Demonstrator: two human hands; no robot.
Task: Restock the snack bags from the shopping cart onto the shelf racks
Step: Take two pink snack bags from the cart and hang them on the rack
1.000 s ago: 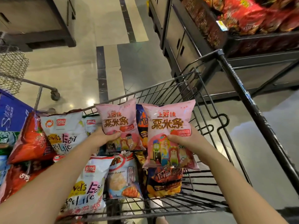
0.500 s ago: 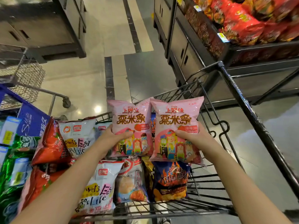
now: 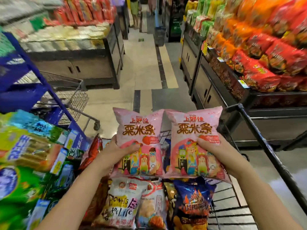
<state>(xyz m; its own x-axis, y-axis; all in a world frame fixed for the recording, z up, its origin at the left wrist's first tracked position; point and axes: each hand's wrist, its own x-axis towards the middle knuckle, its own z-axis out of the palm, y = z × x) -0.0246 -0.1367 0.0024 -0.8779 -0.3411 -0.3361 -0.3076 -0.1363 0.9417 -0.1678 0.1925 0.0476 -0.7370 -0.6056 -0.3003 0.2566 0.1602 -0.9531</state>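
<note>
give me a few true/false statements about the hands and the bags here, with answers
1. The left hand grips the left pink bag and the right hand grips the right pink bag. True.
2. Both pink bags lie flat among the snacks in the shopping cart. False: they are held up side by side above the cart's load.
3. The shelf rack on the right holds mostly red and orange bags. True.
4. The dark blue bag lies below the left pink bag. False: it lies in the cart below the right pink bag; a white bag lies below the left one.
</note>
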